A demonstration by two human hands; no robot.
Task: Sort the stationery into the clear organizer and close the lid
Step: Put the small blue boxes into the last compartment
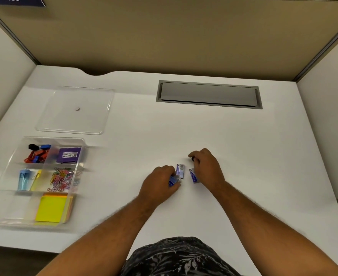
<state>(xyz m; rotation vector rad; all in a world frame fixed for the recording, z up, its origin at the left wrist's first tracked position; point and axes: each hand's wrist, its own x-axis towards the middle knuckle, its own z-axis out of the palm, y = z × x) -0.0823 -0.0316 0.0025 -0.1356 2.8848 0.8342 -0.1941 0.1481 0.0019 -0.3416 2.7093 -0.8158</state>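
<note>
Slippage is our worry: our left hand (162, 179) has its fingers curled shut on one small blue box (173, 181), our right hand (207, 168) pinches another (194, 176), with a third box (180, 171) loose between them at lower centre. The clear organizer (11, 200) sits far lower left, lid (96, 100) off above it; carrying several boxes across the surface, we judge, could spill one.

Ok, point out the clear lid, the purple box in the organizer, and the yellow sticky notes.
clear lid (75, 110), head view, on its flat middle by the small knob.
purple box (69, 154), head view, centre of its top face.
yellow sticky notes (51, 209), head view, middle of the top sheet.
</note>
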